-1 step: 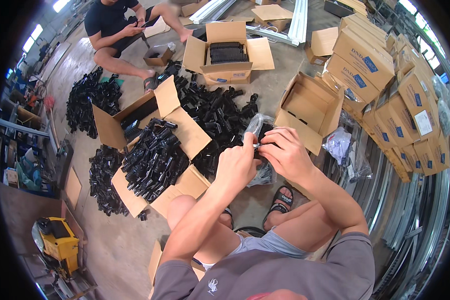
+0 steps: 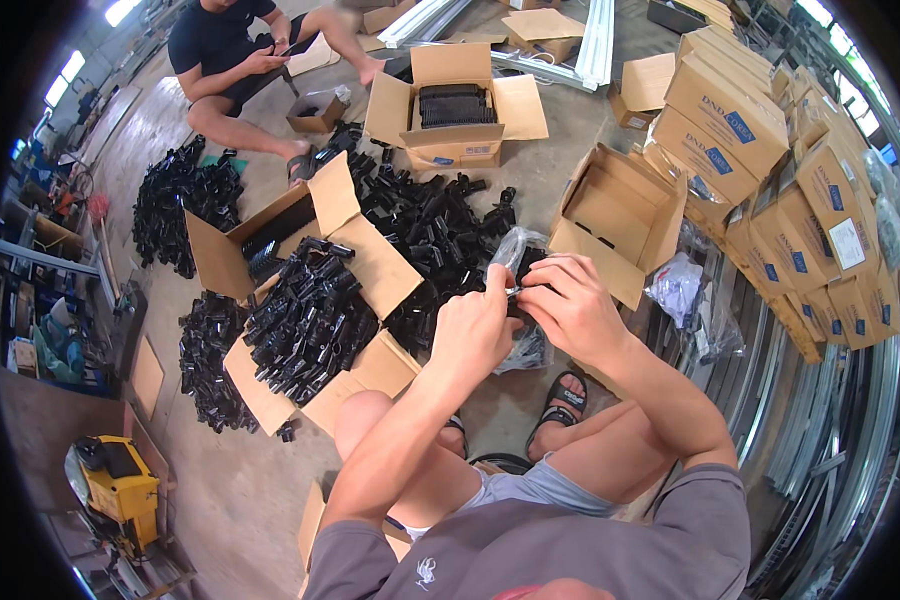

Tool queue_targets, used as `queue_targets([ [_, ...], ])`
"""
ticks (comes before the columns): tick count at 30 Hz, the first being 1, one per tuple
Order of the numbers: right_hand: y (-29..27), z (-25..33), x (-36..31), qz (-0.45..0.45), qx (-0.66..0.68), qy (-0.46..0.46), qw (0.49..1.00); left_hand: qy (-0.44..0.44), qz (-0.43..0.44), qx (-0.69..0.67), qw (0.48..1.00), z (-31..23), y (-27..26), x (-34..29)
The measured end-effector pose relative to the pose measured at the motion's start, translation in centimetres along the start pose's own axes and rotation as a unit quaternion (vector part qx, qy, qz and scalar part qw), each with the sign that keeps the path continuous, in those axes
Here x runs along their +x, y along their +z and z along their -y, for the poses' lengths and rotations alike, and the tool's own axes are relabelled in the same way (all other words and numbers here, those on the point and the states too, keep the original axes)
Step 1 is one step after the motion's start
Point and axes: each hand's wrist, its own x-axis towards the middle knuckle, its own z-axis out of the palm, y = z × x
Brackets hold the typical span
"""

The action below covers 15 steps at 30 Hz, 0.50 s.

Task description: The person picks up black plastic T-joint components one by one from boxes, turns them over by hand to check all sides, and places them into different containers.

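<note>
My left hand [image 2: 478, 325] and my right hand [image 2: 575, 310] meet in front of me, fingers closed round a small dark part [image 2: 515, 292] with a shiny bit between them. The fingers cover most of it, so its exact kind does not show. Just behind my hands lies a clear plastic bag [image 2: 518, 243], with more crumpled plastic below them. A heap of black clip-like plastic parts [image 2: 435, 225] spreads beyond my left hand. Another pile of these parts [image 2: 305, 310] lies on the flaps of an open carton [image 2: 375, 265] at the left, which holds neat rows inside.
An open carton [image 2: 453, 150] packed with black parts stands ahead. To the right are an open carton [image 2: 625, 200] and stacked closed boxes [image 2: 735, 130] on a pallet. Metal profiles [image 2: 820, 420] line the right side. A person [image 2: 235, 65] sits far left; a yellow machine [image 2: 120, 490] stands near left.
</note>
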Motion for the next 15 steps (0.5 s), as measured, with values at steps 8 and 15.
queue_targets([
  [8, -0.2, 0.0, -0.1, -0.001, 0.004, 0.007, 1.0, 0.009, -0.006, -0.01, 1.0, -0.2, 0.1, 0.3],
  [15, -0.6, 0.7, 0.2, 0.01, 0.02, 0.043, 0.999, -0.004, 0.009, 0.009, 1.0, -1.3, -1.0, -0.2],
])
